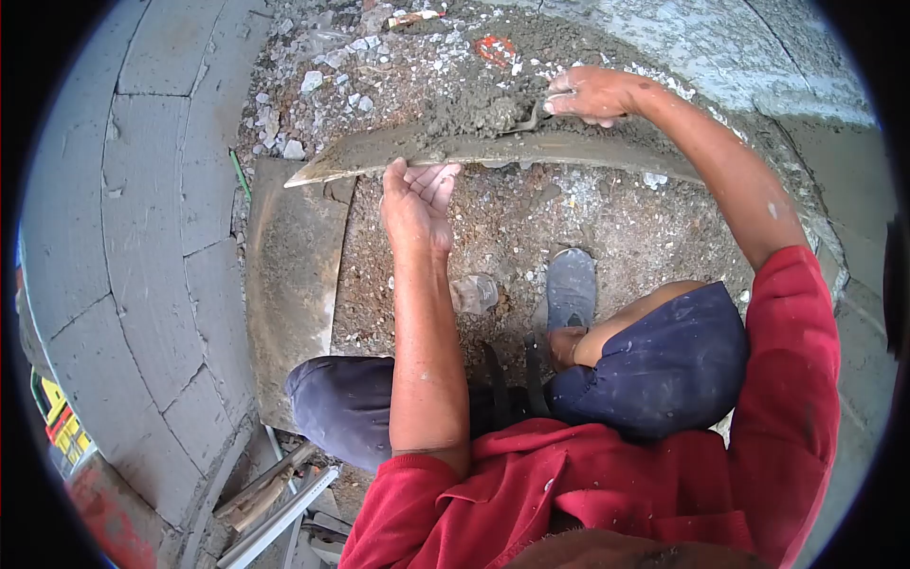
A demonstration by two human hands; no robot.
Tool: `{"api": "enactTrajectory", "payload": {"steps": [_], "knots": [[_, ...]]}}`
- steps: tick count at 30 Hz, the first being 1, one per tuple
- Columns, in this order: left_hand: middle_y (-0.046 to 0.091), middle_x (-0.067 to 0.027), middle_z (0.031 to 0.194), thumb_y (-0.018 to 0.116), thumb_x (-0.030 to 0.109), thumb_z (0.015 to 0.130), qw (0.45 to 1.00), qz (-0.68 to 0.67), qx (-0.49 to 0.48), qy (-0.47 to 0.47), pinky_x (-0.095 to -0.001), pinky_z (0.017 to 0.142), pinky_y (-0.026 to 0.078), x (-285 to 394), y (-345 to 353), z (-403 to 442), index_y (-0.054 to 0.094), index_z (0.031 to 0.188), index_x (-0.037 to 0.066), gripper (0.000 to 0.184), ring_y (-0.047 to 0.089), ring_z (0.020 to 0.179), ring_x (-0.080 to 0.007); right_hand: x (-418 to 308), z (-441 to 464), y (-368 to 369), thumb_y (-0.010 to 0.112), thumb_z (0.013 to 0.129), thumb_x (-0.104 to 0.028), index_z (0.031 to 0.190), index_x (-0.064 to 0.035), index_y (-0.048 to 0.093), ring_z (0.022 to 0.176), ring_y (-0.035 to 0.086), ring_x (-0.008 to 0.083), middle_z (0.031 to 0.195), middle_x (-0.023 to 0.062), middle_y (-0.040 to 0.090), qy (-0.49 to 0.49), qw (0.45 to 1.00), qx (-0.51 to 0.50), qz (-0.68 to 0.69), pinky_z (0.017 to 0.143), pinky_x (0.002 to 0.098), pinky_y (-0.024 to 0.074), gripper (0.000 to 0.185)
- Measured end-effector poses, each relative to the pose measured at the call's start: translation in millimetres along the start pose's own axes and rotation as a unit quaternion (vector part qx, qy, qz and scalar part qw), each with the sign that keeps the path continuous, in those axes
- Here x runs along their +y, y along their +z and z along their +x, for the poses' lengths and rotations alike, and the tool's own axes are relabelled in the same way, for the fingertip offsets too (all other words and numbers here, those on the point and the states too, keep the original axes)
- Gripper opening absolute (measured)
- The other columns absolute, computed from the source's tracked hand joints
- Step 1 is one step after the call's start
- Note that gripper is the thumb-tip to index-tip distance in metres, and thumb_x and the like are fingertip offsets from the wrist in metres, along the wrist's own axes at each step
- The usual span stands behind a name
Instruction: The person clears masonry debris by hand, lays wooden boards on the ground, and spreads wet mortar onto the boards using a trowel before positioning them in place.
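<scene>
A long board [578,147] spans the view ahead of me, its top coated with wet grey mortar. My left hand [417,204] grips the board's near edge left of its middle, palm turned up and fingers curled. Heaped mortar [483,112] lies along the board's far side. Over its right end, my right hand [592,97] is closed around the handle of a trowel [533,118]. Only the trowel's bent metal neck shows; its blade is hidden in the mortar, and the fingers cover the handle.
Grey block walls [142,218] rise on the left, and a mortar-smeared pale wall [682,43] stands at the top right. Rubble [313,85] covers the ground beyond the board. A flat panel [294,284] lies at left, with metal strips [280,517] below it. A clear cup [476,292] sits near my shoe [572,284].
</scene>
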State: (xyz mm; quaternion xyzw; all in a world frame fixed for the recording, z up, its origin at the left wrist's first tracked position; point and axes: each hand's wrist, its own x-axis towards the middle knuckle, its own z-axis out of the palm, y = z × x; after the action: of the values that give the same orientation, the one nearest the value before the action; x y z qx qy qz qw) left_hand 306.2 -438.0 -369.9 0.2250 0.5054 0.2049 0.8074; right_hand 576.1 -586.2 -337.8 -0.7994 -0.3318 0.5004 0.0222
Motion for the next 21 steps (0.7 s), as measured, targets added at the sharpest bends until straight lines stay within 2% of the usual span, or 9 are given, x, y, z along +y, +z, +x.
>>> {"api": "enactTrajectory", "payload": {"steps": [2,5,8,11,12,15,18,21], "knots": [[0.066,-0.0270,0.099,0.038,0.029,0.103,1.000,-0.011,-0.019,-0.005,-0.0327,0.070,0.062,5.2,2.0,-1.4,0.053,0.102,-0.008,0.040,0.071,0.088,-0.0346,-11.0,25.7,1.8,0.058,0.095,-0.051,0.139,-0.0017,0.049,0.045,0.054,0.0127,0.064,0.0031,0.057,-0.006,0.997,0.072,-0.028,0.048,0.0327,0.0490,0.067],[0.061,-0.0307,0.111,0.037,0.027,0.103,0.999,-0.035,-0.017,-0.011,-0.0391,0.080,0.062,4.4,-0.1,-2.4,0.046,0.110,-0.011,0.040,0.068,0.097,-0.0407,-14.9,14.1,1.2,0.055,0.094,-0.057,0.137,-0.0057,0.052,0.045,0.053,0.0090,0.065,0.0043,0.060,0.021,0.988,0.144,0.053,0.044,0.0279,0.0440,0.067],[0.062,-0.0297,0.106,0.035,0.027,0.104,0.999,-0.045,-0.011,-0.012,-0.0388,0.081,0.062,-1.5,-8.3,0.2,0.049,0.106,-0.010,0.040,0.067,0.099,-0.0394,-29.9,-33.2,-31.9,0.057,0.091,-0.060,0.134,-0.0047,0.055,0.046,0.055,0.0086,0.068,0.0055,0.062,-0.082,0.989,0.039,0.117,0.046,0.0277,0.0460,0.070],[0.063,-0.0294,0.105,0.035,0.027,0.103,0.998,-0.053,-0.021,-0.018,-0.0386,0.081,0.061,-4.8,-12.8,3.2,0.050,0.104,-0.009,0.039,0.068,0.099,-0.0386,-46.7,-48.4,-41.6,0.062,0.090,-0.058,0.141,-0.0043,0.050,0.047,0.056,0.0085,0.067,0.0033,0.058,-0.104,0.991,-0.061,0.054,0.043,0.0236,0.0468,0.074],[0.063,-0.0293,0.105,0.035,0.027,0.103,0.998,-0.058,-0.024,-0.021,-0.0386,0.081,0.061,-4.3,-13.5,4.1,0.050,0.103,-0.009,0.039,0.068,0.099,-0.0383,-48.2,-40.9,-35.6,0.060,0.092,-0.057,0.139,-0.0040,0.052,0.049,0.057,0.0096,0.067,0.0041,0.058,-0.092,0.994,-0.060,0.017,0.046,0.0254,0.0480,0.071],[0.064,-0.0286,0.103,0.035,0.027,0.103,0.997,-0.061,-0.030,-0.021,-0.0382,0.081,0.061,-4.1,-14.8,3.5,0.051,0.101,-0.007,0.038,0.068,0.099,-0.0378,-50.4,-3.3,-11.0,0.058,0.093,-0.056,0.139,-0.0037,0.052,0.051,0.058,0.0117,0.069,0.0049,0.059,-0.035,0.998,0.023,-0.055,0.050,0.0272,0.0489,0.070],[0.064,-0.0267,0.101,0.035,0.027,0.102,0.999,-0.048,-0.006,-0.022,-0.0374,0.079,0.061,-4.4,-13.2,-2.3,0.051,0.100,-0.006,0.037,0.069,0.095,-0.0370,-66.4,9.7,-0.6,0.055,0.095,-0.055,0.138,-0.0041,0.053,0.052,0.057,0.0129,0.070,0.0059,0.058,-0.045,0.995,0.067,-0.051,0.052,0.0316,0.0492,0.067],[0.063,-0.0240,0.100,0.035,0.028,0.102,0.999,-0.044,0.021,-0.018,-0.0374,0.077,0.060,-12.3,-17.1,-4.3,0.051,0.103,-0.005,0.036,0.068,0.091,-0.0360,-111.2,-4.6,10.3,0.054,0.096,-0.052,0.136,-0.0062,0.055,0.051,0.056,0.0142,0.072,0.0073,0.059,-0.109,0.993,0.032,0.043,0.053,0.0357,0.0491,0.060]]}}
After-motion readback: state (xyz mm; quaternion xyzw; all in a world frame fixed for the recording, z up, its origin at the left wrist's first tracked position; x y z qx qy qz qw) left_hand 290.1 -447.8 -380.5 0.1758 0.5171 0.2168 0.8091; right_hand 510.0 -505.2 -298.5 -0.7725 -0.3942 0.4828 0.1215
